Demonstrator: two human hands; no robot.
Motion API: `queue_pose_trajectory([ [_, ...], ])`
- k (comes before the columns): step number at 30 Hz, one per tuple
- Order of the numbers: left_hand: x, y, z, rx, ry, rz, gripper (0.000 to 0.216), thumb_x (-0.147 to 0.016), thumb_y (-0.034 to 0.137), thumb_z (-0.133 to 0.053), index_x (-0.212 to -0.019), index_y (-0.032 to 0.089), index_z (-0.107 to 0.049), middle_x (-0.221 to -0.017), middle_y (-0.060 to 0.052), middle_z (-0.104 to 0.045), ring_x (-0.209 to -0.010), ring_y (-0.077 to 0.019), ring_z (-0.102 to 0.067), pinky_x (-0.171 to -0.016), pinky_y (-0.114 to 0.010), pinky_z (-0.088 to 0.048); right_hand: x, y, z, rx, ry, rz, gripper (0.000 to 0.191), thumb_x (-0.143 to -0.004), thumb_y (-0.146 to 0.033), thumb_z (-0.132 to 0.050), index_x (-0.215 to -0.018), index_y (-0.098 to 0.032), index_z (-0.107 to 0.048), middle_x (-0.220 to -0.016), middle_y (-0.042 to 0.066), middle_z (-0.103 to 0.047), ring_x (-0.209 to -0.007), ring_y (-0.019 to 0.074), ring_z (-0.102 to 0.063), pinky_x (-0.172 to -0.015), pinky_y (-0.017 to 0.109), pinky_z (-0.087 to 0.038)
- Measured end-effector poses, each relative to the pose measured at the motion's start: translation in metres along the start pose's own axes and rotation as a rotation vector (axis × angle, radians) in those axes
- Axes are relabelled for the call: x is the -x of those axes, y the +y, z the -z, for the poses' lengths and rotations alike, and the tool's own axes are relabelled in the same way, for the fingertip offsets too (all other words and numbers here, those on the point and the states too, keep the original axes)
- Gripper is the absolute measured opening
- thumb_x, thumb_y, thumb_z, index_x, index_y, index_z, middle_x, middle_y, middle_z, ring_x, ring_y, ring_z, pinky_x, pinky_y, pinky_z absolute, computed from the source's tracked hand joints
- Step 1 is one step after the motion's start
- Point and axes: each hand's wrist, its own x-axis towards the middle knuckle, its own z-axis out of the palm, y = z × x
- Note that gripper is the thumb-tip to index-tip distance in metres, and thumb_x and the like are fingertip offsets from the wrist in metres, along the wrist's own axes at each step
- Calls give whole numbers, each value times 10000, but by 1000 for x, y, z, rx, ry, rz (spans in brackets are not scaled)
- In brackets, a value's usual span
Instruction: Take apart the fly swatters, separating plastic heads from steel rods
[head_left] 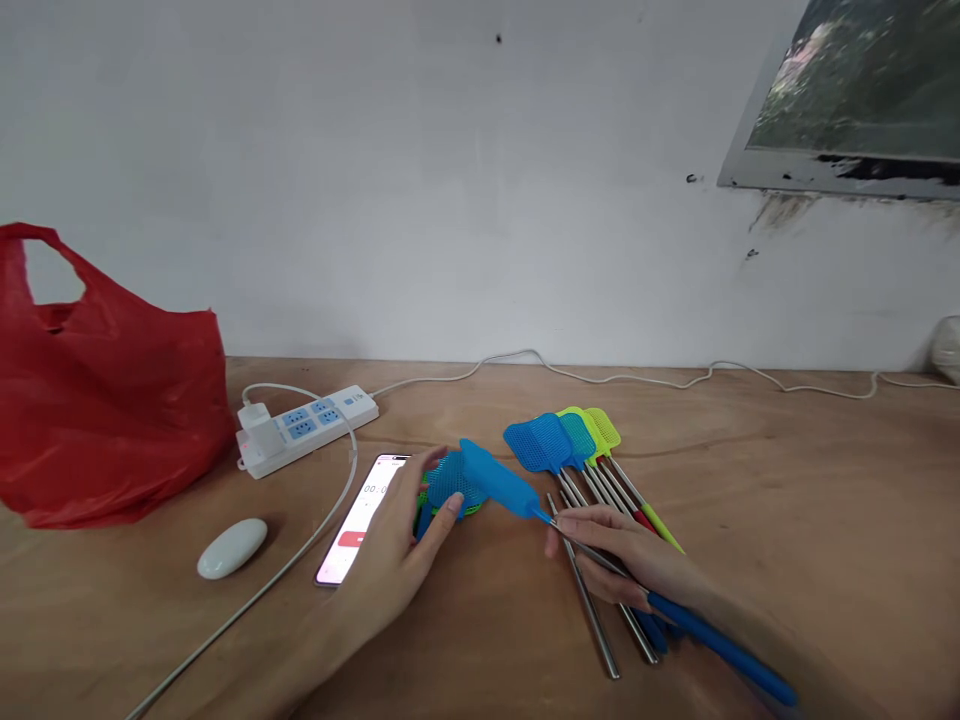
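My right hand [619, 550] is closed around the metal shaft of a blue fly swatter [499, 483], whose head points left and is tilted edge-on. The swatter's blue handle [720, 640] reaches toward the lower right. Just left of the swatter head, my left hand [401, 525] has thumb and fingers apart at a small pile of loose blue and green swatter heads [454, 480], partly hidden by the hand. Beneath and beyond my right hand lie several fly swatters [536, 443] with blue, teal and yellow-green heads. Loose metal rods [596, 625] lie beside them.
A lit phone [367, 510] lies partly under my left hand. Further left are a white power strip [307, 430] with a trailing cable, a white oval object [232, 548] and a red plastic bag [112, 400]. A wall [375, 200] backs the wooden table [825, 480].
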Motion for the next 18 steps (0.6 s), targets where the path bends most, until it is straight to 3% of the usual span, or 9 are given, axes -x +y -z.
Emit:
queue_pose_trajectory([
  [4, 1, -6, -4, 81, -89, 73, 365, -1014, 493, -448, -1296, 277, -530, -1330, -79, -604, -1194, -289, -591, -980, -443, -495, 0, -1, -5, 36, -29, -41, 338, -966, -450, -569, -833, -151, -653, -325, -111, -421, -232, 48, -233, -290, 196, -156],
  [9, -3, 0, -1, 111, -77, 49, 263, -1008, 460, -458, -1108, 248, -578, -1111, -68, -671, -1078, -266, -617, -947, -422, -475, 2, -3, -13, 51, -45, -56, 367, -937, -491, -587, -777, -162, -629, -309, -122, -402, -220, 49, -217, -287, 200, -147],
  [13, -7, 4, 2, 117, -44, 40, 278, -996, 462, -471, -869, 229, -555, -804, -12, -605, -783, -203, -582, -736, -330, -477, 1, -1, -14, 83, -41, -23, 376, -950, -480, -568, -780, -153, -639, -304, -121, -394, -223, 44, -216, -300, 203, -144],
  [18, -10, 4, 0, 365, -120, 150, 389, -946, 560, -537, -768, 215, -524, -657, 45, -441, -577, -130, -472, -497, -227, -442, -1, 6, -11, 150, -12, -15, 392, -962, -485, -555, -784, -151, -657, -315, -116, -412, -225, 45, -233, -293, 197, -126],
])
